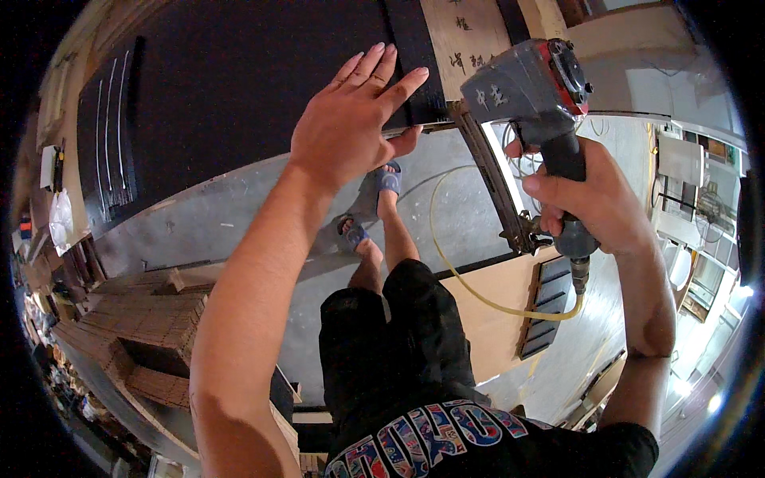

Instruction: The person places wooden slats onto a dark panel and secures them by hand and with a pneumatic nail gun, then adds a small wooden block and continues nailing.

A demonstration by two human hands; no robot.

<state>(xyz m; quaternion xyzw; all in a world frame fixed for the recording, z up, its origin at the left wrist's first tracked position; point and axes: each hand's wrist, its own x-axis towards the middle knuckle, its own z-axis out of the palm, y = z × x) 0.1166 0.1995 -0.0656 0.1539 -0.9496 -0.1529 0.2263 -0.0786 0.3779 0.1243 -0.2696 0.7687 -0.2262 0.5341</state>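
Observation:
My right hand [594, 187] is wrapped round the black handle of a grey air nail gun [510, 84] with a red and black end cap. Its nose meets the near corner of a dark board, beside a pale wood strip [462, 36] with handwritten marks. A yellow air hose [510, 309] joins the base of the handle. My left hand [351, 123] lies on the black panel [231, 80], close to its near edge. Its fingers are stretched out and spread, and the thumb reaches down past the edge. The gun's tip against the wood is partly hidden.
Thin white-looking rods [111, 127] lie on the panel's far left. Slatted wooden pieces [151, 319] are stacked at the lower left. On the grey floor [438, 191], the hose loops near my sandalled feet. A tan sheet [494, 311] with a black slotted piece lies at right.

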